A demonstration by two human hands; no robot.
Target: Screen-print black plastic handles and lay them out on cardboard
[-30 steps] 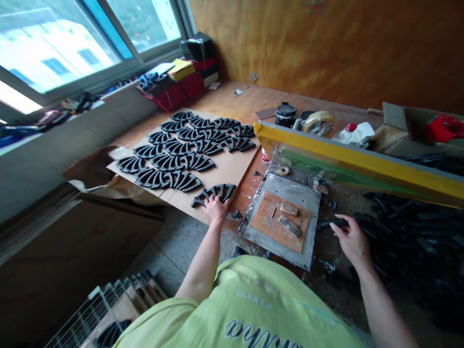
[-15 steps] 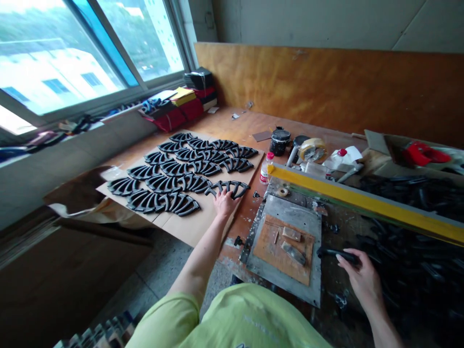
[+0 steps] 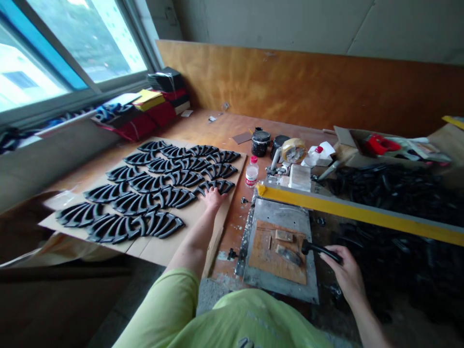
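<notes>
My left hand (image 3: 213,199) reaches onto a brown cardboard sheet (image 3: 152,251). Its fingers close on one of the black curved handles (image 3: 219,185) in the fan-like group nearest the sheet's right edge. More curved handles (image 3: 136,205) lie side by side in overlapping rows to the left. At the right, my right hand (image 3: 344,268) holds another black curved handle (image 3: 324,251) between thumb and fingers. The thicker end of that handle points left, over the edge of a grey metal plate (image 3: 279,290).
A wooden board (image 3: 261,263) with small blocks lies on the plate. Across the bench runs a yellow-edged bar (image 3: 348,209), beside dark heaped parts (image 3: 409,256). Behind stand a red-capped bottle (image 3: 251,172), black tubs (image 3: 260,143), a tape roll (image 3: 293,150) and a cardboard box (image 3: 350,145).
The view has swung to the right. My right hand has brought its curved handle left, so the thick end now overlaps the metal plate. My left hand stays at the same group.
</notes>
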